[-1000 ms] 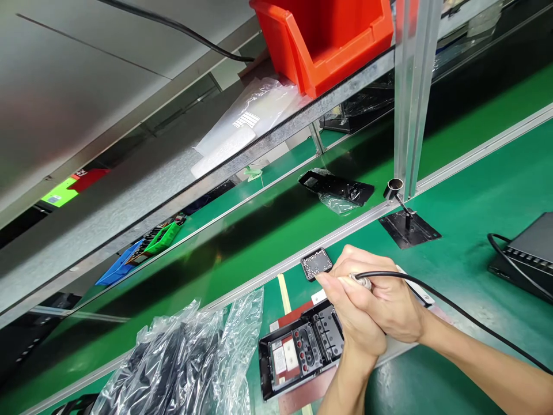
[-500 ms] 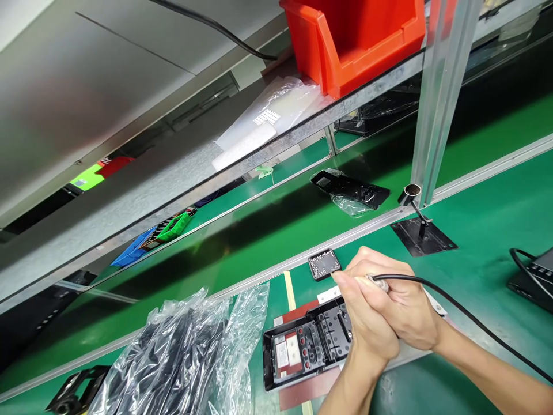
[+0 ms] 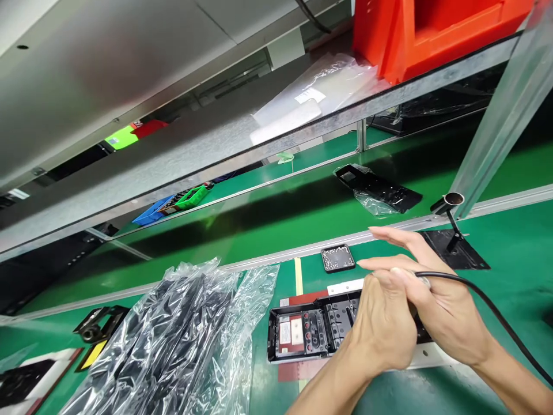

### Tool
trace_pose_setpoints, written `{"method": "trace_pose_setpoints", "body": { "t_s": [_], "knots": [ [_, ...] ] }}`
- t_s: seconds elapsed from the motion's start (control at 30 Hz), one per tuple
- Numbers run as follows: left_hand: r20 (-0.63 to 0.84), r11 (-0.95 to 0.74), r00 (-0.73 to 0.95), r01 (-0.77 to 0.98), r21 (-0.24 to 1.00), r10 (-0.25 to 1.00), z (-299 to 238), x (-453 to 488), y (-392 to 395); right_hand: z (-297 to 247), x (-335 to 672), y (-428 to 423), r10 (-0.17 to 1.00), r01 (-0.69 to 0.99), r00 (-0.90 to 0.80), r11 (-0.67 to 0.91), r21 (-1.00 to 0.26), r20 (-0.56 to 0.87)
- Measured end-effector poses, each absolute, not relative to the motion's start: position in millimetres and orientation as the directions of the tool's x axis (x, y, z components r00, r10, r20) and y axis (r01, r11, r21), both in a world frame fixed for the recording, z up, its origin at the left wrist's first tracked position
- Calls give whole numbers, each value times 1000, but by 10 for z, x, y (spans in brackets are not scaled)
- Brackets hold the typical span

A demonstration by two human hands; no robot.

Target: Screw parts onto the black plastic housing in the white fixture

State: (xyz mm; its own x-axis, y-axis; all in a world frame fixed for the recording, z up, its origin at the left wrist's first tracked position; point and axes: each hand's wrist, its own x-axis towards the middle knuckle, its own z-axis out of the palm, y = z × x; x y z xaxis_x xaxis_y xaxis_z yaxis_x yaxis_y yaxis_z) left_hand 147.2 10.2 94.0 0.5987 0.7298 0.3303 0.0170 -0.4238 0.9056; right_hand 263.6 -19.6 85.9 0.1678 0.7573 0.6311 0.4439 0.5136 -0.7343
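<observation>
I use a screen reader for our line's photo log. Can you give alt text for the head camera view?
Two bare hands, left hand and right hand, meet over an open black plastic housing on a green workbench, the right hand around a black corded tool. A small black tray of screws lies behind; crinkled clear plastic bags lie left.

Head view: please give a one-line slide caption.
Both hands hold a black-corded tool over an open black plastic housing on the green bench.

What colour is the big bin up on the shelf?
The bin is bright orange-red, seen in the head view, at the top right.
</observation>
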Motion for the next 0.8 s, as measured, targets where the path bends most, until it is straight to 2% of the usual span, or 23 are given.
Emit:
{"method": "trace_pose_setpoints", "body": {
  "t_s": [0.07, 0.17, 0.3, 0.43, 0.57, 0.67, 0.8],
  "knots": [
    [379, -517, 602, 67, 853, 703, 1013, 1331, 137, 867, 2659, -213, 769, 473, 182, 478, -740, 613],
    [361, -496, 484, 185, 849, 797, 996, 1034, 126, 843, 2679, -255, 805, 434, 202, 437, -787, 558],
    [304, -464, 432, 336, 820, 849, 674, 607, -25, 804, 2614, -300, 892, 117, 212, 382, -917, 398],
    [447, -637, 461, 465, 615, 767, 234, 325, -148, 836, 2512, -297, 892, -169, 277, 411, -896, 357],
    [586, -767, 507, 518, 378, 632, -34, 240, -167, 855, 2527, -296, 903, -249, 305, 381, -890, 301],
    [592, -794, 544, 515, 323, 595, -93, 252, -171, 806, 2605, -313, 916, -274, 269, 368, -888, 297],
    [593, -800, 548, 500, 332, 589, -109, 286, -198, 680, 2700, -355, 926, -298, 251, 350, -888, 281]
  ]
}}
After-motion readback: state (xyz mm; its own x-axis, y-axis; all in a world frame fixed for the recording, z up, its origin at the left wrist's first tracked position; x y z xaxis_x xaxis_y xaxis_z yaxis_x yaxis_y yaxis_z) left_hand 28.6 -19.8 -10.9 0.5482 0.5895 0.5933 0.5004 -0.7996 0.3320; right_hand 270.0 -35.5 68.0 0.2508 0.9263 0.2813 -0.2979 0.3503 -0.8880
